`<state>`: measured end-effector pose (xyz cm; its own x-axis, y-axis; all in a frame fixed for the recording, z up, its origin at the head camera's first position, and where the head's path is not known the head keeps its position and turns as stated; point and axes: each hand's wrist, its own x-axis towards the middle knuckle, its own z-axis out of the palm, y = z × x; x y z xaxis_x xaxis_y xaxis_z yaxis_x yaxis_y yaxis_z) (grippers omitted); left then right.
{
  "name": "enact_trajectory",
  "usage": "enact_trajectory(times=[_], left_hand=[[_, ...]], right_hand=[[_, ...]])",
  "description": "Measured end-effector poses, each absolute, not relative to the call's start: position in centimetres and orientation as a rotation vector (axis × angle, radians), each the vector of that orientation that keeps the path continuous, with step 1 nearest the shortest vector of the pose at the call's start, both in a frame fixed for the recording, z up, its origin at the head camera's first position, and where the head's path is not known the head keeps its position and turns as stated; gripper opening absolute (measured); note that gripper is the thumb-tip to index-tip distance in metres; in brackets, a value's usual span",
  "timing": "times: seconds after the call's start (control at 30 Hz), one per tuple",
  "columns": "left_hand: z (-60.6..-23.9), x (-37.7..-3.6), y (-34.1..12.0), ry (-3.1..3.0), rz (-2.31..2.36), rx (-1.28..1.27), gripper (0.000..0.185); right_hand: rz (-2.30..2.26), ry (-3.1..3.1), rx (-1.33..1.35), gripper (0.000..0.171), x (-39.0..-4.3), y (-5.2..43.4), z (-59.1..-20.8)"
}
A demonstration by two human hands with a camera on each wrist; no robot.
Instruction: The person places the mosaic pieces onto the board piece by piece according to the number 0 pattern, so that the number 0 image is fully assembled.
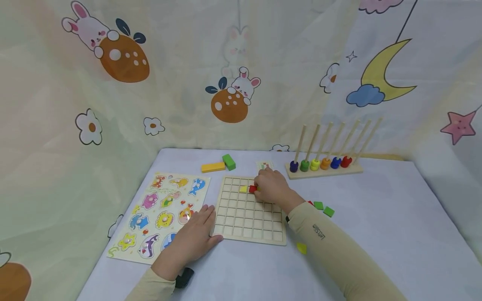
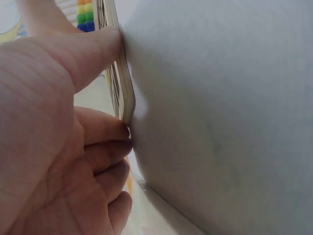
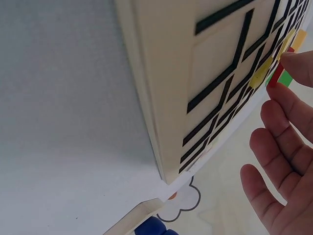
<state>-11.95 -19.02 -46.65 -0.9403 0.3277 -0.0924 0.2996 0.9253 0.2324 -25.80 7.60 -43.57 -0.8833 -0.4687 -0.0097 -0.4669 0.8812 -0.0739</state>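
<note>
On the table (image 1: 376, 217), the left hand (image 1: 193, 240) lies flat, fingers straight, thumb pressing the near-left corner of the wooden grid board (image 1: 246, 219). Further right, the right hand (image 1: 272, 187) pinches a red block (image 1: 252, 189) in the board's upper rows, just beside a yellow block (image 1: 243, 189).

A child's play corner, set up like a nursery or early-learning space, is showing here. Cartoon curtains (image 1: 233, 75) printed with rabbits, flowers, a moon and stars are hanging all around a pale table (image 1: 376, 234). Wooden toys are lying on it: an animal peg puzzle (image 1: 160, 213) at near left, a grid board (image 1: 244, 213) in the middle, a ring-stacking rack (image 1: 324, 165) at far right.
</note>
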Motion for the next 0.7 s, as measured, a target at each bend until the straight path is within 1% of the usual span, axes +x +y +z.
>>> enact_trajectory(times=[0.7], left_hand=[[-46.72,-11.93,-18.99,2.956,0.334,0.468,0.086]], right_hand=[[-0.121,2.964,-0.712,0.023,-26.61,7.22,-44.1]])
